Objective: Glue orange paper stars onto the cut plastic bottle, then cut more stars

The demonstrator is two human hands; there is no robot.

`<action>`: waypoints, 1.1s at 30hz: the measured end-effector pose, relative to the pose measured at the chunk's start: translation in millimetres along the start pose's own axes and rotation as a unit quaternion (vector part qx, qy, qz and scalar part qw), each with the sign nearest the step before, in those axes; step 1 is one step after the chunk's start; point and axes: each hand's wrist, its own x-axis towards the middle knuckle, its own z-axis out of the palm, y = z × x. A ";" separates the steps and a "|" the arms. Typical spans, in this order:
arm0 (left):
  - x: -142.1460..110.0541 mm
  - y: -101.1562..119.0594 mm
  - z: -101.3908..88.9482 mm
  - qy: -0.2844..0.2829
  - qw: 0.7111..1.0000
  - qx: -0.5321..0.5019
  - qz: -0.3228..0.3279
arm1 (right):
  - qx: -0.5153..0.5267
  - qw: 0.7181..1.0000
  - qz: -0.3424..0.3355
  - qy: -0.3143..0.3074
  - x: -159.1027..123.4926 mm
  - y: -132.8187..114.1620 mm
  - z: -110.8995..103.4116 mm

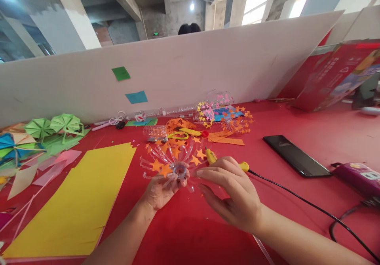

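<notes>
My left hand point(162, 193) is closed around the neck of a clear plastic bottle top point(179, 170). The bottle is cut into thin strips that fan outward, and orange paper stars point(165, 170) sit on several strip ends. To its right hovers my right hand point(234, 191), fingers bent but apart, with nothing visible between them. A yellow hot glue gun point(211, 156) lies behind that hand, partly covered by it, and its black cord point(292, 195) runs off to the right.
Yellow paper sheets point(71, 201) lie at left, near green paper umbrellas point(65, 123). Behind the bottle are yellow-handled scissors point(179, 135), orange strips point(227, 138) and star-covered bottle pieces point(219, 108). A phone point(293, 154), purple pouch-like item point(360, 178) and red box point(332, 75) stand right. A white partition point(172, 75) closes the back.
</notes>
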 end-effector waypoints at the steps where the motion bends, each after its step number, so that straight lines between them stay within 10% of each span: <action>1: -0.1 0.2 0.5 0.001 1.000 -0.004 -0.001 | -0.003 1.000 -0.004 -0.003 -0.2 0.2 -0.3; 11: 0.3 3.3 4.3 -0.030 0.999 -0.038 -0.002 | 0.009 0.999 -0.019 0.050 1.7 2.3 -6.3; 33: 1.8 5.5 6.7 -0.010 0.998 -0.057 0.012 | 0.063 0.995 -0.006 -0.078 -7.9 6.8 4.8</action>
